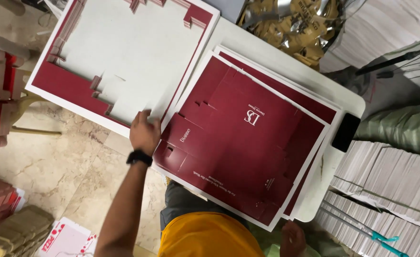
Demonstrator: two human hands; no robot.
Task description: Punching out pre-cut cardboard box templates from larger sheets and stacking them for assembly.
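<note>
Right hand (293, 238) low at near corner of maroon die-cut sheets (248, 143) stacked on white surface (348, 102), grip unclear. Left hand (145, 131) flat, fingers spread, at stack's left edge beside punched-out waste frame (124, 52). Step looks like stripping; top sheet needs lifting.

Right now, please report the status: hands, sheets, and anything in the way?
Left hand flat on the dark red printed sheet, at its edge. Right hand at the stack's near corner, grip unclear. Black phone lies beside the stack on the white table.
</note>
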